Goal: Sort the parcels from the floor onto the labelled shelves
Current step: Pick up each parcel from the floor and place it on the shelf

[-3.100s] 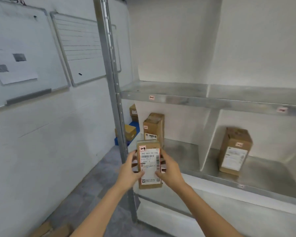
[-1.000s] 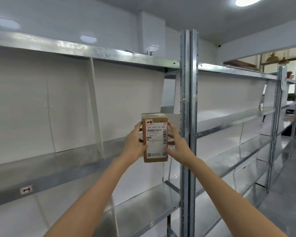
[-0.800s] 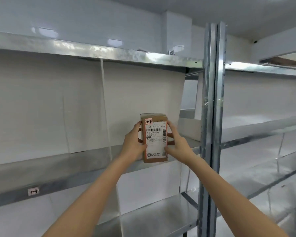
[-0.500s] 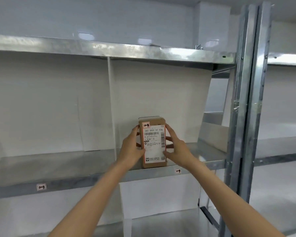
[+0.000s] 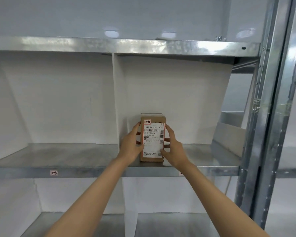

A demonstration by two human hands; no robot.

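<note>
A small brown cardboard parcel (image 5: pixel 152 139) with a white shipping label stands upright on the metal shelf (image 5: pixel 79 155), in the compartment just right of a white divider (image 5: pixel 118 100). My left hand (image 5: pixel 132 146) grips its left side and my right hand (image 5: pixel 172 149) grips its right side. The parcel's base rests on the shelf near the front edge. A small red-framed tag (image 5: pixel 54 172) marks the left compartment on the shelf's front lip; another tag (image 5: pixel 181 173) is partly hidden behind my right forearm.
A metal shelf (image 5: pixel 126 47) runs above, and a lower shelf (image 5: pixel 169 223) lies below with its own divider. A steel upright post (image 5: pixel 270 117) stands at the right, with more shelving beyond it.
The parcel was carried from a lower shelf bay up and across to this one. In the last half second it came down onto the shelf right of the divider, both hands still holding it.
</note>
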